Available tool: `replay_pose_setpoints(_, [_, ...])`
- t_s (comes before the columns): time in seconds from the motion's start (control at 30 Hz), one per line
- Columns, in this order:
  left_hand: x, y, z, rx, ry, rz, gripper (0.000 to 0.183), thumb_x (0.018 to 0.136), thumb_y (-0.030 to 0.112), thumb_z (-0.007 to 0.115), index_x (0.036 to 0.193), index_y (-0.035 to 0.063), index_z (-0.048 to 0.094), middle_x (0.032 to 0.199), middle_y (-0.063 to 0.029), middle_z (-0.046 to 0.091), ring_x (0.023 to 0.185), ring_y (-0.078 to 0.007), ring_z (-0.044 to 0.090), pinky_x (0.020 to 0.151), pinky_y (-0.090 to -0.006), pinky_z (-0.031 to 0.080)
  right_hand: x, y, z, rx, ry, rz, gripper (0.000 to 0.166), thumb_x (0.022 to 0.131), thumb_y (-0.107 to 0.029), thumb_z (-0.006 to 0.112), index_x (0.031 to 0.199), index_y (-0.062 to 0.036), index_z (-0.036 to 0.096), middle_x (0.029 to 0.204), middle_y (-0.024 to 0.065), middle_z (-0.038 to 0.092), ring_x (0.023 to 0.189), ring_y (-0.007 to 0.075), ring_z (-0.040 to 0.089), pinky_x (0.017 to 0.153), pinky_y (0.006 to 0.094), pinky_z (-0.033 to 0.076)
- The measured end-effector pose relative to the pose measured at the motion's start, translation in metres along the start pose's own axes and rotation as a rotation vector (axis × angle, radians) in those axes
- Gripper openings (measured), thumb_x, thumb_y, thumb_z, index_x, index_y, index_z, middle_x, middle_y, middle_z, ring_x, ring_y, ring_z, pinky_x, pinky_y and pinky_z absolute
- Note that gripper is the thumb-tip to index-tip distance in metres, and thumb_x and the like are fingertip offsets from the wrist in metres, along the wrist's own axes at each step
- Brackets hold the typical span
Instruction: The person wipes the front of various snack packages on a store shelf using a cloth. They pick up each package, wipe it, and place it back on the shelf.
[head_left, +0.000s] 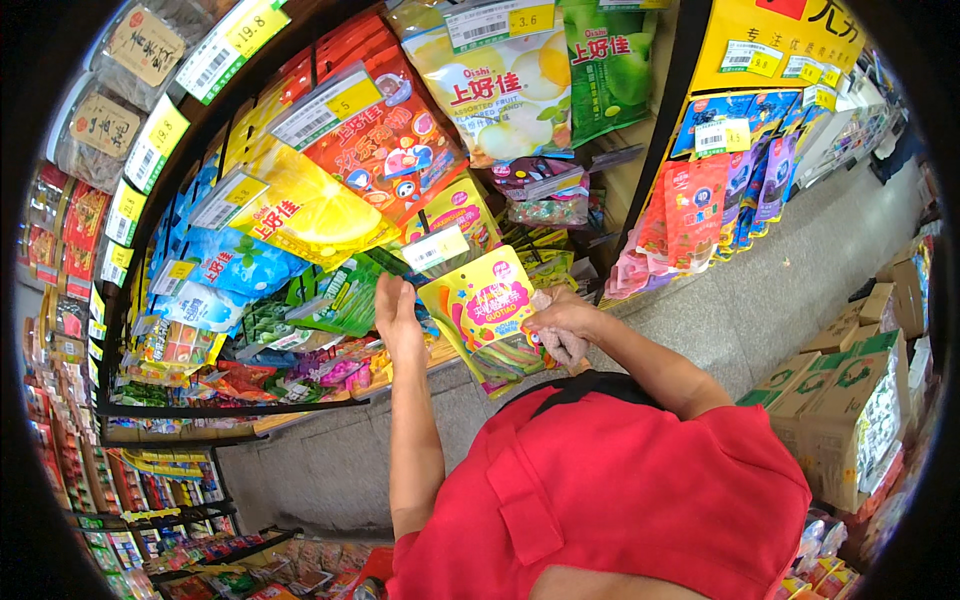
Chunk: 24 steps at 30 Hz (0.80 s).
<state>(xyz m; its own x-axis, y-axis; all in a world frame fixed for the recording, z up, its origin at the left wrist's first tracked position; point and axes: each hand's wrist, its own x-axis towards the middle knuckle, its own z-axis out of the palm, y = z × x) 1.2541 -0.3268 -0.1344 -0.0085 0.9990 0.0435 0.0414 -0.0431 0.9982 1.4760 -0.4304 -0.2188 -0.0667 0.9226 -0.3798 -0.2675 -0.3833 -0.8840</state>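
My right hand (564, 313) grips the edge of a yellow bag of sour candy strips (487, 319). A crumpled greyish-pink cloth (564, 345) is bunched in the same hand. The bag faces up, with striped candy showing through its clear lower part. My left hand (401, 315) is raised beside a green candy bag (345, 296), its fingers extended and nothing seen in it. Whether it touches the green bag is unclear. Just above the held bag, a hook's price tag (436, 249) sticks out in front of a similar yellow bag (459, 214).
Candy bags hang on hooks, among them a lemon-yellow bag (315, 210), a red bag (390, 142) and a fruit candy bag (495, 90). Clear jars (101, 131) line the left shelf. Cardboard boxes (832, 405) stand at right on the grey floor (750, 330).
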Motion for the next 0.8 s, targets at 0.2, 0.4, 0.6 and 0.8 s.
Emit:
replay_pose_setpoints(0.2, [0.016,0.028,0.008,-0.459,-0.356,-0.245,0.052,0.092,0.034,0.047,0.132,0.0055,0.03,0.102,-0.0208,0.058,0.092,-0.0298,0.06,0.075,-0.0363,0.046,0.003,-0.006,-0.004,-0.039,-0.002,-0.029,0.04,0.064,-0.01,0.073,0.099,0.0074,0.061,0.086,0.0103,0.065,0.074,0.0157,0.061,0.069,0.0274,0.048])
replay_pose_setpoints(0.4, [0.022,0.049,0.0,-0.643,-0.354,-0.319,0.044,0.09,0.031,0.048,0.127,0.0079,0.04,0.105,-0.0254,0.057,0.095,-0.0335,0.058,0.079,-0.0391,0.048,0.007,-0.032,0.005,-0.245,0.035,-0.061,0.042,0.062,-0.017,0.075,0.098,0.0029,0.063,0.08,0.0097,0.065,0.067,0.0153,0.059,0.062,0.0292,0.047])
replay_pose_setpoints(0.6, [0.024,0.052,-0.004,-0.681,-0.348,-0.361,0.043,0.09,0.033,0.049,0.12,0.0014,0.045,0.104,-0.024,0.059,0.095,-0.0329,0.059,0.08,-0.0389,0.049,0.021,-0.046,0.014,-0.152,-0.007,-0.099,0.04,0.063,-0.013,0.073,0.097,0.0034,0.063,0.08,0.0102,0.065,0.067,0.0145,0.059,0.062,0.0282,0.047])
replay_pose_setpoints(0.8, [0.022,0.052,-0.005,-0.711,-0.351,-0.38,0.041,0.09,0.032,0.049,0.116,0.0003,0.046,0.102,-0.0239,0.06,0.095,-0.0325,0.06,0.081,-0.0393,0.049,0.03,-0.06,0.017,0.052,-0.092,-0.181,0.04,0.062,-0.004,0.074,0.098,0.0084,0.061,0.087,0.0122,0.066,0.072,0.0156,0.062,0.067,0.0266,0.05])
